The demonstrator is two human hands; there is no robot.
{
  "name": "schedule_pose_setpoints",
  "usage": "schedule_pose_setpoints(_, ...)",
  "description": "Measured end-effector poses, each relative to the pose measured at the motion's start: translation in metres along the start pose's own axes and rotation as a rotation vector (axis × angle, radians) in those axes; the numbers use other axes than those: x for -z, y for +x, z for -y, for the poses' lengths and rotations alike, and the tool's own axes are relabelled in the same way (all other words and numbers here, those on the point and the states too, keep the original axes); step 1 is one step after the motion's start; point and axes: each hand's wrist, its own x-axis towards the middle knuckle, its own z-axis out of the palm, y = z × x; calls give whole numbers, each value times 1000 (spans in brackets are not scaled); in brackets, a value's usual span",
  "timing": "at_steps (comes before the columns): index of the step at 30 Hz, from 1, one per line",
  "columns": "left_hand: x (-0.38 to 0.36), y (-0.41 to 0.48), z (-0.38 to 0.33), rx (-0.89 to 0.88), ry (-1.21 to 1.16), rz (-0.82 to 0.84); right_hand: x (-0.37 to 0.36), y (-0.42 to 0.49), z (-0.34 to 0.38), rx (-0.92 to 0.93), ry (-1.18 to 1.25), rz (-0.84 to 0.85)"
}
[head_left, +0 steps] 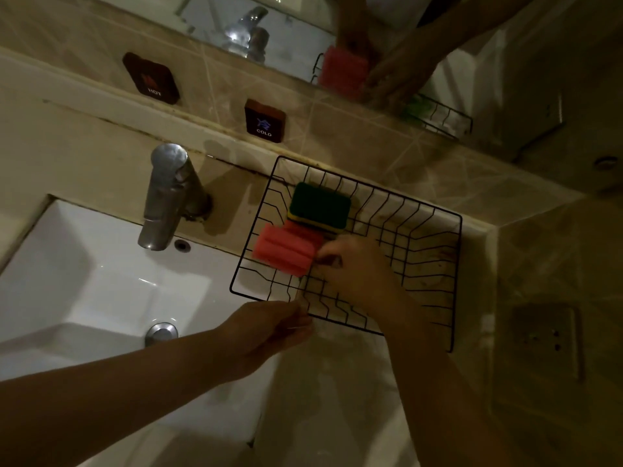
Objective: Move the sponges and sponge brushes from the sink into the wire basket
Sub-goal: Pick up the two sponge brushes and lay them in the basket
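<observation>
A black wire basket (pixel 435 210) stands on the counter to the right of the white sink (pixel 84 281). Inside it, at the back left, lies a green-and-yellow sponge (pixel 320 205). In front of that sponge a ribbed pink sponge brush (pixel 285 251) rests on the basket's left side. My right hand (pixel 357 267) is inside the basket, its fingers pinched at the pink brush's right end. My left hand (pixel 269 328) holds the basket's near left rim with curled fingers. The visible part of the sink basin holds no sponge.
A steel tap (pixel 168 197) stands behind the sink, with a drain plug (pixel 161 333) in the basin. Hot (pixel 151 77) and cold (pixel 264 121) plaques sit on the tiled wall under a mirror (pixel 269 25). A wall socket (pixel 546 335) is at the right.
</observation>
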Motion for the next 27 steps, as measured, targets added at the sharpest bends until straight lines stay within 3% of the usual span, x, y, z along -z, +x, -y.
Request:
schedule_pose_setpoints(3, 8, 5, 2, 50, -17, -16, -24, 7, -18, -82, -76, 96)
schedule_pose_setpoints(10, 13, 14, 5, 83, -58, -22, -63, 15, -45, -271, -125, 108)
schedule_pose_setpoints(17, 15, 12, 2, 99, -33, -1, -73, 24, -48, -368, 4, 22)
schedule_pose_setpoints(19, 12, 11, -1, 101, -8, -16, -70, 21, -43, -357, 4, 10)
schedule_pose_setpoints(25, 14, -12, -14, 66, 10, 56, -47, -25, -1, -285, 56, -262)
schedule_pose_setpoints(27, 16, -17, -18, 17, 35, 63, -48, -38, 19, -279, 38, -227)
